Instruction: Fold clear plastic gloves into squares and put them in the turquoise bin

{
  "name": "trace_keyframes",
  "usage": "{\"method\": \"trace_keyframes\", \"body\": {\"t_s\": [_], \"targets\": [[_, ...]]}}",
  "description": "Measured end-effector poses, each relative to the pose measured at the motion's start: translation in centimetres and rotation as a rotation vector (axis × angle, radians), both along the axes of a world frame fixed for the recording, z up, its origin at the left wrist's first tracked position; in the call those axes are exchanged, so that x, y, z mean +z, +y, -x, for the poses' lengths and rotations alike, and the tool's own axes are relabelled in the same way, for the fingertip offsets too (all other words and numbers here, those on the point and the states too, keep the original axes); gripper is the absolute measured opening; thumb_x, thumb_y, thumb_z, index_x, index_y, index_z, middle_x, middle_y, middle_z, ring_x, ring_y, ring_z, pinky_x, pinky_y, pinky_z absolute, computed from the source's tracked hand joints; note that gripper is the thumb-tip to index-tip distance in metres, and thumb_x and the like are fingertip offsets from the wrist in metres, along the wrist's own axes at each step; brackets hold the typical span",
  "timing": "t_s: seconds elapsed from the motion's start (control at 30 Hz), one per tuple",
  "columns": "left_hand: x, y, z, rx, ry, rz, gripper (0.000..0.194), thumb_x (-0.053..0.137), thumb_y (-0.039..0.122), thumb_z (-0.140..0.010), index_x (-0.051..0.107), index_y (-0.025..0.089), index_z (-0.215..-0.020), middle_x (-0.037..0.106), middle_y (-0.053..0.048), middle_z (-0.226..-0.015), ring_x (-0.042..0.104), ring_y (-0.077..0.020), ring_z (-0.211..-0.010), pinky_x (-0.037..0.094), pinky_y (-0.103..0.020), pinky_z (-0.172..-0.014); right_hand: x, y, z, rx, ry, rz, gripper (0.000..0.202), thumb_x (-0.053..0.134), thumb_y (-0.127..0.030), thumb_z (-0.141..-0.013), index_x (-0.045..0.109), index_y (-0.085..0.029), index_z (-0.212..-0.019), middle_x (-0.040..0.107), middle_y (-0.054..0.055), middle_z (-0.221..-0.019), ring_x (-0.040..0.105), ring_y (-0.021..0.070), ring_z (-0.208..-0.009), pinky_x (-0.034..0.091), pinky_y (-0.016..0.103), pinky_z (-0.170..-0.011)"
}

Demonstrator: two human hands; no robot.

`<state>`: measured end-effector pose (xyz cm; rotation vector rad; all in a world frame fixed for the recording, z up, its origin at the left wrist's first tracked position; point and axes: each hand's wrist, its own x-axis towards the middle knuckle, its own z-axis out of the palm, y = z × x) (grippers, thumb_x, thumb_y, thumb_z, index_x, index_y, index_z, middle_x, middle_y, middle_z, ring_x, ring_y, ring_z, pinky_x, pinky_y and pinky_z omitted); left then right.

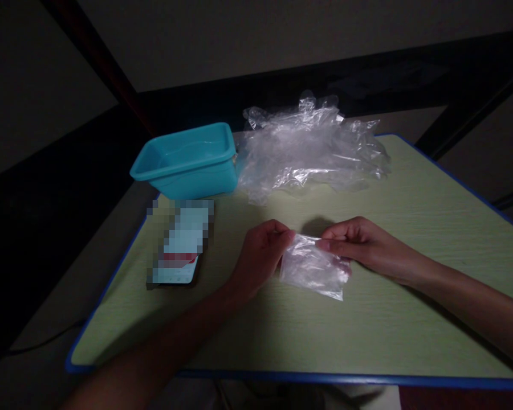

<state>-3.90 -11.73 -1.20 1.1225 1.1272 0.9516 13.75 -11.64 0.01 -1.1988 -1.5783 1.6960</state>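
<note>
A folded piece of clear plastic film (312,267) hangs between my two hands, above the middle of the table. My left hand (263,247) pinches its upper left corner between thumb and fingers. Along the upper right edge, my right hand (354,245) grips it the same way, and some of its fingers show blurrily through or behind the film. Beyond my hands lies a loose pile of thin clear plastic (308,148), with rounded, finger-like tips like those of disposable gloves. The held piece has the same shiny, crinkled look.
A turquoise plastic basket (196,176) stands at the back left, beside the pile. In front of it lies a phone (183,245) with a lit, partly pixelated screen. The pale green table (410,336) has a blue edge. A dark cable (47,344) runs at the lower left.
</note>
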Motion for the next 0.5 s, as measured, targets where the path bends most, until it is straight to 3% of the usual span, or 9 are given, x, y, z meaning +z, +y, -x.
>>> {"method": "trace_keyframes", "body": {"t_s": [0.27,0.5], "targets": [[0.08,-0.02,0.10,-0.033,0.009,0.011,0.019,0.060,0.031,-0.063,0.050,0.016,-0.058,0.048,0.007,-0.046,0.042,-0.0049,-0.040,0.031,-0.015,-0.038,-0.18,0.17,-0.39,0.005,-0.020,0.032,0.034,0.070,-0.045,-0.065,0.058,-0.016,-0.053,0.052,-0.004,-0.043,0.043,0.0053,-0.038,0.034,0.020,-0.039],[-0.14,0.11,0.02,-0.009,0.016,-0.034,0.018,0.060,0.029,-0.063,0.050,0.016,-0.056,0.048,0.007,-0.044,0.041,-0.0047,-0.038,0.031,-0.014,-0.037,-0.39,0.30,-0.47,0.003,-0.016,-0.001,0.030,0.072,-0.039,-0.066,0.058,-0.016,-0.054,0.053,-0.004,-0.044,0.044,0.0059,-0.039,0.032,0.020,-0.040]]}}
